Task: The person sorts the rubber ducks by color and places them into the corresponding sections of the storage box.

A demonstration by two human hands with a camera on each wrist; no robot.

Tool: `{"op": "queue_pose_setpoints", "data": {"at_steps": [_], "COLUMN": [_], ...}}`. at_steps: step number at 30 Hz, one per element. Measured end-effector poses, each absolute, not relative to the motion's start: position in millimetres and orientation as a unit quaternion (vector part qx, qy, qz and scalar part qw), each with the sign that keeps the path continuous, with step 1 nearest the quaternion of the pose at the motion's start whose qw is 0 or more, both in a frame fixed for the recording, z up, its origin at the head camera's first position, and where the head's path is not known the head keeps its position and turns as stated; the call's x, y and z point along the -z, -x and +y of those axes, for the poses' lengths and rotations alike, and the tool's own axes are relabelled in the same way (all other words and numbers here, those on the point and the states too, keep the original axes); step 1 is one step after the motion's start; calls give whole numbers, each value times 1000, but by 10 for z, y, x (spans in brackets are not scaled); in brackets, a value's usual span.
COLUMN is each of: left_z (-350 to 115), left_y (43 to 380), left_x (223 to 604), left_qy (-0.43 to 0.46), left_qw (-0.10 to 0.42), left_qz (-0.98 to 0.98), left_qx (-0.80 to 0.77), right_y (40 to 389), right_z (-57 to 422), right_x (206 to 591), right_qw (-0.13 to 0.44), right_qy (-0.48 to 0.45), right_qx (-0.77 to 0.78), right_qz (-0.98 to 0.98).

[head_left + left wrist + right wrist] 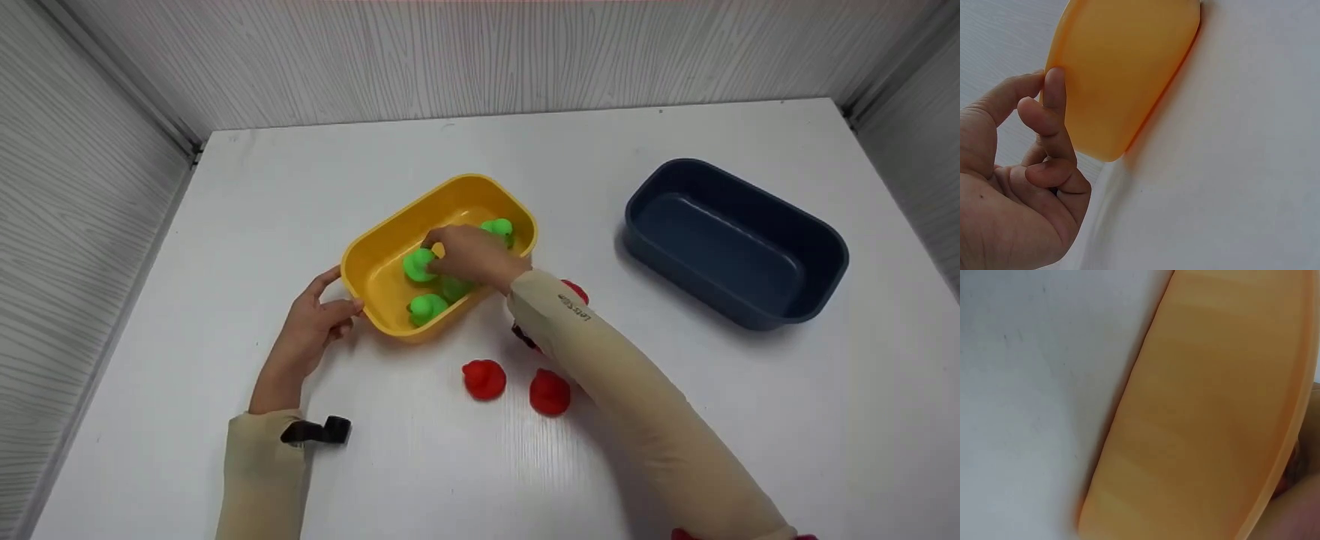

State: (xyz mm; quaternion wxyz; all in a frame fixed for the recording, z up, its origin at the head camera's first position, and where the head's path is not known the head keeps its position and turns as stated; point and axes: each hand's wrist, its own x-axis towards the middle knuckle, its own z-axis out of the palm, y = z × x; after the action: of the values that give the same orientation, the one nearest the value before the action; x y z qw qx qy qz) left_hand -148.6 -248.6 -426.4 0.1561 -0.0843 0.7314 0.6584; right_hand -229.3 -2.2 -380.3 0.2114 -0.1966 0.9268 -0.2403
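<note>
Pinching a green duck [415,267] inside the yellow tub [384,291], the fingers of our right hand [480,253] are drawn in close, with just the width of the duck between them. Our left hand [319,319] grips the tub's near-left corner, fingertips set against its rim and outer wall; in the left wrist view we see the other fingers curled toward the palm. The right wrist view gives us mostly the tub's outer wall, with the fingertips hidden beyond the rim.

The tub sits slantwise, left of the middle of the white surface [397,472]. Beside the pinched duck we make out two more green ducks [426,308] along its near wall, one partly under our hand, and another green duck [499,228] toward the far right end. Bare tub floor shows on the left and far sides of the pinched duck.

Our right sleeve [645,397] crosses over the near rim and partly covers a red duck [576,290]; two other red ducks [484,379] lie nearer to us. A stretch of surface separates the tub from the dark blue tub [724,244] on the right. Behind both, the surface's far edge runs along a grey panel [495,64].
</note>
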Motion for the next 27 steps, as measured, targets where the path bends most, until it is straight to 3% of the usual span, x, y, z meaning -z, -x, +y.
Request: {"op": "queue_pose_setpoints", "data": {"at_steps": [12,27], "left_z": [-2480,-2545], "left_y": [1480,1478], "left_x": [4254,4238], "left_qy": [83,85], "left_qw": [156,143], "left_qz": [741,743], "left_qx": [-648,-648], "right_y": [2282,2322], "right_z": [-97,65], "right_x": [3789,3683], "right_qw": [222,166], "right_qy": [193,200], "right_qx": [179,189], "right_qz": [939,947]}}
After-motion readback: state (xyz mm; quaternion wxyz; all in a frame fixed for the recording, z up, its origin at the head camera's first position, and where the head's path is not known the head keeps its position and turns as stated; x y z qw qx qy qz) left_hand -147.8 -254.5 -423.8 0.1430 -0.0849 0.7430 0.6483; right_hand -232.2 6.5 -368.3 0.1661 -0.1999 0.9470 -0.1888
